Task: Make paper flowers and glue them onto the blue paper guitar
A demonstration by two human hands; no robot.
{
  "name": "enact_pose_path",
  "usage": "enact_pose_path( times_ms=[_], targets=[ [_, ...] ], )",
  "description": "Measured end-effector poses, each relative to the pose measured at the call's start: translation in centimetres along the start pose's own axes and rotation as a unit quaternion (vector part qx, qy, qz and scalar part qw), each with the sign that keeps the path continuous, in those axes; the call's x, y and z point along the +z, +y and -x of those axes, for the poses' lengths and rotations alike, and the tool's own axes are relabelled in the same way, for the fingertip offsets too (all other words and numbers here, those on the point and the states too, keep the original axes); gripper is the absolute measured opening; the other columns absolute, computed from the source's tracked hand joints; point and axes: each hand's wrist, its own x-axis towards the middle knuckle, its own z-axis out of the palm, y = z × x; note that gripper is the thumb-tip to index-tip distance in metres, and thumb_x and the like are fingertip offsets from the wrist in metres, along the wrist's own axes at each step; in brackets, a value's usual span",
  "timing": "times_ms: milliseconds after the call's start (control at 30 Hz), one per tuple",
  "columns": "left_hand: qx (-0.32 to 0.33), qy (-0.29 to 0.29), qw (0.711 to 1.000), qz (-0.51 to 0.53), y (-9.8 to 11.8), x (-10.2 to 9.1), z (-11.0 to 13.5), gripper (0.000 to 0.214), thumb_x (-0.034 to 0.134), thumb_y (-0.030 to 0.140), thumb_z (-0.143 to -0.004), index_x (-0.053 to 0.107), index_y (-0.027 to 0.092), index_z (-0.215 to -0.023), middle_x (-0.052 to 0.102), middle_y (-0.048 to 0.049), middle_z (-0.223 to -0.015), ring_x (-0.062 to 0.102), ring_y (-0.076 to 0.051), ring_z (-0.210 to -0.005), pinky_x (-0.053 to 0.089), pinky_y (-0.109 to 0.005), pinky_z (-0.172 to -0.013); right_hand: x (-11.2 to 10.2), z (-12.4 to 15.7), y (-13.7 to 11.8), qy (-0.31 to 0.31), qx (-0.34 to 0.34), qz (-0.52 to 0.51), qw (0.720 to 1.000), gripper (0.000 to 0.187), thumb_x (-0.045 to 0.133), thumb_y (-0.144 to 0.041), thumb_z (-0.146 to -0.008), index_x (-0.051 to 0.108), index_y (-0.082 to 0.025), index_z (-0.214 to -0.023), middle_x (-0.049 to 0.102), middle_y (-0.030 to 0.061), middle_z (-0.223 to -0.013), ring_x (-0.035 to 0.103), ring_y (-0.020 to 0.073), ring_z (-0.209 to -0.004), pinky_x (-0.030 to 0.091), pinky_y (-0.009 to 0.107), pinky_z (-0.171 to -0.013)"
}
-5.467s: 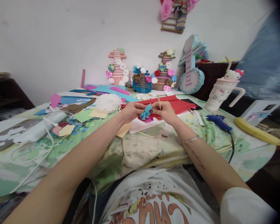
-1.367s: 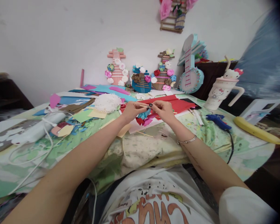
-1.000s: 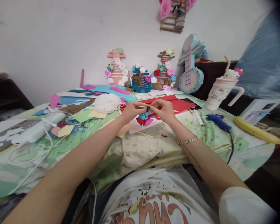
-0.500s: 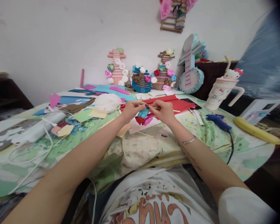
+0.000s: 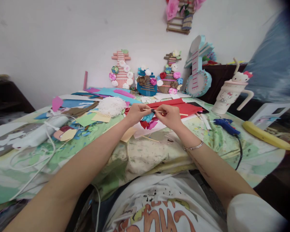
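The thin, pale wooden stick [image 5: 183, 114] now lies nearly level across the fingertips of both hands; about five seconds ago it stood upright from the right hand [image 5: 170, 115], and the bright blue crumpled paper piece [image 5: 148, 117] was up between the fingers. The right end of the stick shows past the right hand, further out than a second ago. Left hand [image 5: 136, 114]: thumb and fingertips pinch toward the stick's left end. Right hand: thumb and forefinger pinch farther along it, the two thumb tips nearly meeting. Whether a scrap of paper is caught between them is too small to tell. The blue piece sits just below the fingertips, beside a dark red crumpled paper piece [image 5: 144, 124] and a magenta crumpled paper piece [image 5: 152, 124]; contact between blue piece and fingers is unclear. Judgement: the work seems to have passed from shaping the blue piece to handling at the stick. Behind the right hand, the broad red paper sheet [image 5: 188, 110] appears unchanged; beyond the left hand, the tangled white string bundle [image 5: 111, 106] likewise.
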Motion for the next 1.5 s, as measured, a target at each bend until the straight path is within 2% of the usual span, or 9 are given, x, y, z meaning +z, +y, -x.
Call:
enact_pose_path(
  times_ms=[167,367,533,700,900,1133,1400,1500],
  targets=[
    [-0.012,-0.013,1.000,-0.011,0.28,0.05,0.11,0.025,0.074,0.037,-0.067,0.064,0.014,-0.068,0.064,-0.0013,-0.059,0.053,-0.010,-0.049,0.040,-0.022,-0.047,-0.04,0.13,-0.02,0.003,0.002,-0.006,1.000,0.011,0.053,-0.017,-0.073,0.063,-0.019,-0.070,0.067,0.0016,-0.066,0.057,0.0147,-0.060,0.040,0.026,-0.059],
    [0.002,-0.010,1.000,-0.007,0.33,0.26,0.23,0.023,0.074,0.035,-0.066,0.065,0.014,-0.070,0.063,-0.0009,-0.060,0.054,-0.010,-0.050,0.043,-0.024,-0.050,-0.03,-0.06,-0.22,0.017,0.026,-0.030,0.999,0.016,0.053,-0.025,-0.078,0.062,-0.018,-0.066,0.063,0.0009,-0.060,0.052,0.0119,-0.053,0.037,0.025,-0.055],
    [0.028,0.013,0.999,-0.035,0.18,0.43,0.30,0.020,0.073,0.033,-0.066,0.067,0.014,-0.070,0.065,-0.0025,-0.064,0.056,-0.012,-0.055,0.046,-0.025,-0.054,-0.06,-0.34,-0.13,0.002,0.054,-0.029,0.998,0.025,0.054,-0.032,-0.081,0.059,-0.018,-0.061,0.059,-0.0005,-0.055,0.047,0.0106,-0.051,0.033,0.025,-0.053],
    [0.048,0.013,0.997,-0.061,0.23,0.34,0.25,0.021,0.074,0.032,-0.065,0.068,0.013,-0.071,0.067,-0.0040,-0.068,0.059,-0.013,-0.059,0.050,-0.028,-0.062,-0.20,-0.53,0.07,-0.017,0.056,-0.036,0.998,0.023,0.058,-0.032,-0.078,0.060,-0.017,-0.061,0.060,0.0000,-0.057,0.050,0.0117,-0.055,0.035,0.026,-0.060],
    [0.088,0.025,0.990,-0.108,0.28,0.37,0.35,0.016,0.070,0.029,-0.067,0.068,0.013,-0.071,0.069,-0.0042,-0.070,0.061,-0.013,-0.063,0.051,-0.026,-0.064,-0.53,-0.64,-0.48,-0.044,0.074,-0.027,0.996,0.023,0.056,-0.031,-0.078,0.061,-0.017,-0.061,0.057,-0.0005,-0.055,0.045,0.0118,-0.055,0.031,0.028,-0.061],
    [0.124,0.046,0.980,-0.150,0.38,0.47,0.43,0.014,0.066,0.027,-0.070,0.069,0.014,-0.072,0.072,-0.0043,-0.073,0.063,-0.014,-0.065,0.052,-0.023,-0.059,-0.54,-0.81,-0.38,-0.041,0.081,-0.004,0.996,0.021,0.058,-0.028,-0.078,0.062,-0.016,-0.061,0.058,0.0007,-0.058,0.048,0.0135,-0.058,0.030,0.031,-0.065],
    [0.122,0.060,0.980,-0.147,0.55,0.54,0.47,0.009,0.064,0.020,-0.069,0.069,0.013,-0.070,0.071,-0.0028,-0.066,0.061,-0.012,-0.056,0.049,-0.021,-0.052,-0.70,-0.76,0.21,-0.021,0.043,0.046,0.998,0.026,0.057,-0.027,-0.082,0.062,-0.018,-0.058,0.061,0.0006,-0.060,0.052,0.0144,-0.061,0.027,0.034,-0.071],
    [0.128,0.057,0.980,-0.144,0.65,0.54,0.48,0.010,0.065,0.021,-0.069,0.069,0.012,-0.070,0.071,-0.0035,-0.067,0.062,-0.013,-0.057,0.050,-0.022,-0.054,-0.68,-0.75,0.24,-0.023,0.046,0.040,0.998,0.026,0.059,-0.029,-0.082,0.063,-0.018,-0.059,0.063,0.0007,-0.061,0.053,0.0145,-0.061,0.027,0.034,-0.070]
  ],
)
